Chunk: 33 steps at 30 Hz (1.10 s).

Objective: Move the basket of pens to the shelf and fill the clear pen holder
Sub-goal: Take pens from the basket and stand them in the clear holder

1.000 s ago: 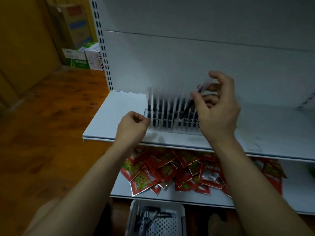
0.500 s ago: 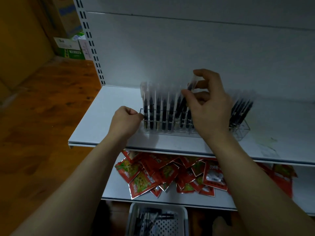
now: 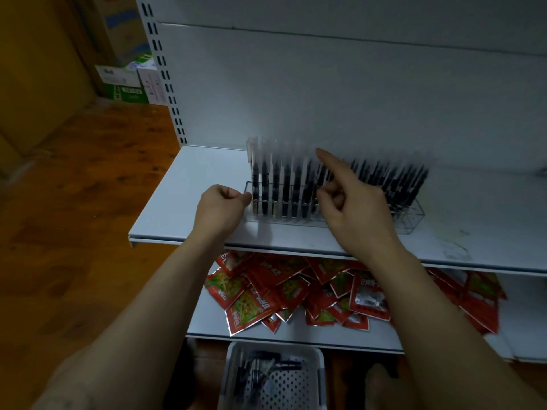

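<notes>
The clear pen holder (image 3: 413, 221) stands on the white upper shelf (image 3: 177, 208), holding a row of several black pens (image 3: 275, 187) with clear caps. My left hand (image 3: 220, 210) is curled, its thumb and fingertips pinching the holder's left end. Over the middle of the row, my right hand (image 3: 355, 208) has its forefinger straight up among the caps, the other fingers loosely curled with no pen plainly between them. The white perforated basket (image 3: 321, 362) sits on the floor below, with several pens inside.
Red snack packets (image 3: 281, 294) lie heaped on the lower shelf. Cardboard boxes (image 3: 124, 84) stand on the wooden floor (image 3: 74, 202) at the back left. A slotted upright (image 3: 165, 78) marks the shelf's left side.
My right hand pinched a pen over the row; its fingers have now spread off it and the forefinger points up. My left hand stays at the holder's left end. The view shifted.
</notes>
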Each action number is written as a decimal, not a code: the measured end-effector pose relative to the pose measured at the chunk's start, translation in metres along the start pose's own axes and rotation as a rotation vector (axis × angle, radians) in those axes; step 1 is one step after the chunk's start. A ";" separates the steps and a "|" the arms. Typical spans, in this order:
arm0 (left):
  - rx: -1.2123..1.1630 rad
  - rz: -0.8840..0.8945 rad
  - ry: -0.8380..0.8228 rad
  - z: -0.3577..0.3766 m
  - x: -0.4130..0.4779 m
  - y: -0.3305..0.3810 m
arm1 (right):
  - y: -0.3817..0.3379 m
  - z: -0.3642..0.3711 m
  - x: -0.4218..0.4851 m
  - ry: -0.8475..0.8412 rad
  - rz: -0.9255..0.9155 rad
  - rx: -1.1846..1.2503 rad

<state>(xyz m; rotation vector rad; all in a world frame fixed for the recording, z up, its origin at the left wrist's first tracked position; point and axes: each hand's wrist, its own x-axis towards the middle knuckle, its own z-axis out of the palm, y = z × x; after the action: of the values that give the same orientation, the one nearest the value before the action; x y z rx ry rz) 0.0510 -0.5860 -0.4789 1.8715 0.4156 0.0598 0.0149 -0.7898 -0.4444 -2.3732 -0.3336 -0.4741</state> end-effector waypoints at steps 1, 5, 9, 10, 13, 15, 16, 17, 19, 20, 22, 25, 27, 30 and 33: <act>-0.005 0.000 -0.004 -0.003 -0.006 0.000 | -0.003 -0.002 -0.004 0.006 0.017 0.016; 0.015 0.033 -0.041 -0.014 -0.040 -0.005 | -0.010 -0.010 -0.025 0.044 0.057 0.089; 0.085 0.068 -0.110 -0.016 -0.076 -0.019 | -0.015 0.001 -0.051 -0.182 0.149 0.056; 0.115 0.070 -0.132 -0.014 -0.082 -0.025 | -0.014 0.008 -0.058 -0.259 0.171 0.017; 0.249 0.048 -0.203 -0.002 -0.092 -0.054 | -0.007 0.034 -0.079 -0.449 0.192 -0.104; 0.411 0.014 -0.258 0.005 -0.095 -0.083 | 0.003 0.052 -0.095 -0.573 0.234 -0.123; 0.482 -0.010 -0.291 0.007 -0.095 -0.101 | 0.009 0.061 -0.103 -0.634 0.257 -0.119; 0.542 -0.049 -0.325 0.007 -0.096 -0.118 | 0.016 0.070 -0.109 -0.697 0.275 -0.117; 0.617 -0.160 -0.359 0.004 -0.096 -0.151 | 0.030 0.086 -0.121 -0.799 0.308 -0.124; 0.626 -0.218 -0.366 0.003 -0.094 -0.168 | 0.037 0.093 -0.126 -0.835 0.328 -0.137; 0.614 -0.318 -0.376 0.004 -0.095 -0.195 | 0.053 0.108 -0.133 -0.916 0.365 -0.180; 0.645 -0.366 -0.446 0.013 -0.093 -0.231 | 0.077 0.128 -0.138 -1.046 0.430 -0.193; 0.645 -0.377 -0.460 0.020 -0.092 -0.246 | 0.092 0.144 -0.142 -1.074 0.488 -0.168; 0.570 -0.451 -0.437 0.033 -0.091 -0.262 | 0.109 0.180 -0.162 -1.140 0.553 -0.109; 0.558 -0.509 -0.460 0.041 -0.095 -0.285 | 0.116 0.222 -0.194 -1.244 0.584 -0.059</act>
<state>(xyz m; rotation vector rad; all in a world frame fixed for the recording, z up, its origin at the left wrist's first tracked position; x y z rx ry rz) -0.0999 -0.5737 -0.7411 2.1745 0.6119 -0.8915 -0.0635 -0.7468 -0.7481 -2.3674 -0.1240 1.3088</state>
